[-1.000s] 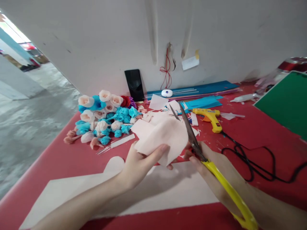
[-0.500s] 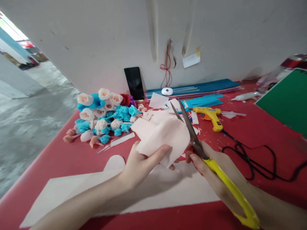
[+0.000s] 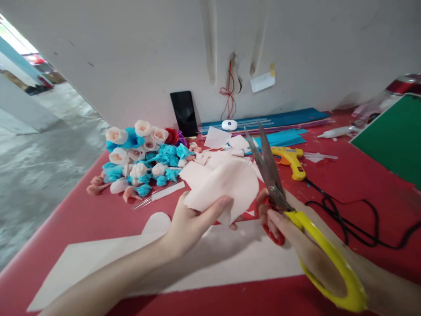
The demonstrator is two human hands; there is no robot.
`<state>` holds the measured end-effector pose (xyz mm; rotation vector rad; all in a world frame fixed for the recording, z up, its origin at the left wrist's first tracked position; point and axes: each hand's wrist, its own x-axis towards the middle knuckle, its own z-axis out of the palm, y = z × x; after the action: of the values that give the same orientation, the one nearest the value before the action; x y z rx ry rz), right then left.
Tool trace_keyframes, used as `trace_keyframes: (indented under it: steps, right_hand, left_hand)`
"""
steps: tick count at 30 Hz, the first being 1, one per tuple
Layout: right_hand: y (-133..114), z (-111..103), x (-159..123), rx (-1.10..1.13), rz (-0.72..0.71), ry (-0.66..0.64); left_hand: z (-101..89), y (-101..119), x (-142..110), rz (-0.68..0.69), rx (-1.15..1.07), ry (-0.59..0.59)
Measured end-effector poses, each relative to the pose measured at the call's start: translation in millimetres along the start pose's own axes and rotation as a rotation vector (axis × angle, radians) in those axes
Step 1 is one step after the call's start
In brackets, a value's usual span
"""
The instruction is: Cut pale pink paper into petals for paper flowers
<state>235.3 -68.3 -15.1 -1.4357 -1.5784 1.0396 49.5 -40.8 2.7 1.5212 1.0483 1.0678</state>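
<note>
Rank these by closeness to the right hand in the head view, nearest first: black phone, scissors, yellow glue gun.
1. Scissors: held in the right hand.
2. Yellow glue gun: on the red table, beyond the hand.
3. Black phone: farther back and to the left, propped at the wall.
</note>
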Motion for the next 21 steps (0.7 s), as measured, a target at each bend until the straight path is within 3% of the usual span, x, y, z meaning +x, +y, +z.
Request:
trace_keyframes:
  steps: [6, 13, 17, 21]
  right_hand:
    - [6.2, -2.7, 2.0, -0.04, 0.029, -0.04]
    - [-2.6, 3.6, -1.9, -0.151, 0.151, -0.051]
    - [-1.1, 10.0, -1.9, 0.037, 0.133, -0.023]
    - [-14.2, 4.8, 2.8, 0.173, 0.075, -0.052]
  left_hand:
    - [-3.8, -6.1, -0.4, 0.011, -0.046, 0.013]
    - [-3.9, -19.7, -0.4, -0.054, -0.191, 0.17]
    - [0.8, -19.9, -3.4, -0.137, -0.182, 0.205]
    - [7.9, -17.4, -8.8, -0.234, -0.113, 0.139]
